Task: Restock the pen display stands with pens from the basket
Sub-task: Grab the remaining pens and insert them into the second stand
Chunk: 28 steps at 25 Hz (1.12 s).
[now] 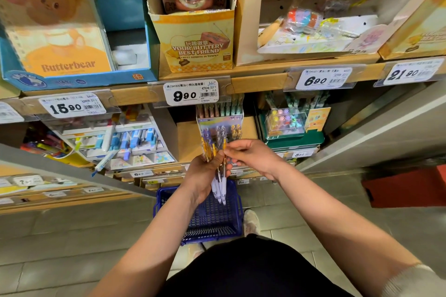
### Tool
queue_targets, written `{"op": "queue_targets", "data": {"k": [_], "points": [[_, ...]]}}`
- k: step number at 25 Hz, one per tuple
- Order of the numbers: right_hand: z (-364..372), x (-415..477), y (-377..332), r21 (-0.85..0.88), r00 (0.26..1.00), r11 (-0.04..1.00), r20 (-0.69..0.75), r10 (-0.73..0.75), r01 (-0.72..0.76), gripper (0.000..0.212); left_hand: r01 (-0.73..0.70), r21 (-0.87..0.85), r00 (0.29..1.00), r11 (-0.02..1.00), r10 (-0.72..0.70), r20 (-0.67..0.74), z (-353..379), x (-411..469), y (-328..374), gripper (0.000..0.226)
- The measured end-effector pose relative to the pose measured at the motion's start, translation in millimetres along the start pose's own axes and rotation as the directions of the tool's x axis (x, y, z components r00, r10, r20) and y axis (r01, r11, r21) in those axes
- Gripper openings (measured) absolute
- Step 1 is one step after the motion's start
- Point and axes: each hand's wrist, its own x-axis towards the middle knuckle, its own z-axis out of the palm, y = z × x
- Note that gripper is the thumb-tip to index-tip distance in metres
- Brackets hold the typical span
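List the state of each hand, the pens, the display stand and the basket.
Left hand: grips a bundle of pens.
Right hand: pinches one pen at the bundle's top.
Pen display stand: upright on the shelf, holding pens.
Basket: on the floor, no pens visible inside.

Hands at mid-frame. My bare forearms enter from 7 and 5 o'clock and converge. My left hand [204, 172] curls its fingers round a bundle of pens [219, 187]. My right hand [253, 155], at its 2 o'clock, pinches one pen's top.
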Motion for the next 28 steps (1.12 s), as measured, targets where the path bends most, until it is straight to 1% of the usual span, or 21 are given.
{"op": "queue_targets", "data": {"k": [2, 4, 6, 7, 9, 11, 12, 13, 14, 16, 17, 20, 24, 26, 28], "points": [[4.6, -1.7, -1.8, -0.004, 0.998, 1.0, -0.066, -0.005, 0.004, 0.013, -0.002, 0.004, 1.0, 1.0, 0.002, -0.005, 1.1, -0.1, 0.4, 0.029], [2.1, -4.6, -6.5, 0.13, 0.995, 0.992, -0.098, 0.01, 0.003, 0.025, 0.013, 0.008, 1.0, 1.0, -0.013, -0.012, -1.4, 0.0, 1.5, 0.033], [-10.7, -5.7, -14.0, 0.243, 0.986, 0.968, -0.166, -0.023, 0.064, 0.028, 0.047, -0.021, 0.998, 0.999, -0.048, -0.032, -5.5, -1.1, 3.5, 0.036], [-18.5, -5.4, -18.6, 0.241, 0.972, 0.965, -0.229, -0.05, 0.107, 0.024, 0.06, -0.052, 0.997, 0.997, -0.062, -0.041, -7.6, -1.8, 4.1, 0.038], [-31.6, -1.9, -23.5, 0.177, 0.92, 0.968, -0.38, -0.102, 0.18, 0.012, 0.062, -0.101, 0.996, 0.993, -0.068, -0.049, -11.4, -3.4, 3.8, 0.039], [-36.3, 4.9, -21.6, 0.093, 0.86, 0.975, -0.494, -0.13, 0.201, 0.009, 0.055, -0.115, 0.997, 0.992, -0.061, -0.051, -13.6, -4.7, 2.9, 0.04], [-36.4, 9.0, -18.1, 0.013, 0.837, 0.981, -0.524, -0.159, 0.195, 0.006, 0.048, -0.117, 0.997, 0.992, -0.055, -0.054, -13.9, -4.6, 2.0, 0.041], [-34.9, 12.8, -13.6, -0.089, 0.82, 0.978, -0.535, -0.206, 0.188, 0.004, 0.04, -0.12, 0.997, 0.992, -0.048, -0.059, -13.7, -4.2, 1.6, 0.041], [-32.5, 16.6, -8.2, -0.2, 0.807, 0.964, -0.532, -0.257, 0.175, 0.007, 0.033, -0.125, 0.997, 0.992, -0.042, -0.067, -13.1, -3.7, 1.4, 0.041], [-27.8, 23.3, 2.9, -0.328, 0.8, 0.931, -0.51, -0.316, 0.159, 0.004, 0.028, -0.139, 0.995, 0.99, -0.04, -0.087, -12.2, -2.3, 1.1, 0.041], [-26.2, 26.2, 8.0, -0.364, 0.802, 0.918, -0.496, -0.332, 0.155, 0.004, 0.032, -0.15, 0.994, 0.988, -0.047, -0.095, -12.0, -1.5, 1.4, 0.041], [-22.2, 34.0, 21.2, -0.464, 0.806, 0.876, -0.464, -0.367, 0.132, 0.013, 0.06, -0.178, 0.992, 0.982, -0.078, -0.099, -13.3, 0.2, 3.3, 0.037], [-16.9, 41.2, 30.3, -0.547, 0.81, 0.829, -0.434, -0.396, 0.112, 0.01, 0.073, -0.22, 0.993, 0.973, -0.092, -0.074, -15.5, -1.8, 4.7, 0.03], [-14.8, 44.0, 34.8, -0.617, 0.832, 0.781, -0.379, -0.404, 0.098, 0.007, 0.068, -0.228, 0.995, 0.971, -0.083, -0.059, -15.9, -2.2, 3.9, 0.028], [-13.0, 47.5, 40.5, -0.688, 0.859, 0.724, -0.342, -0.381, 0.047, 0.012, 0.059, -0.216, 0.996, 0.975, -0.072, -0.051, -17.0, -2.2, 2.7, 0.029]]}}
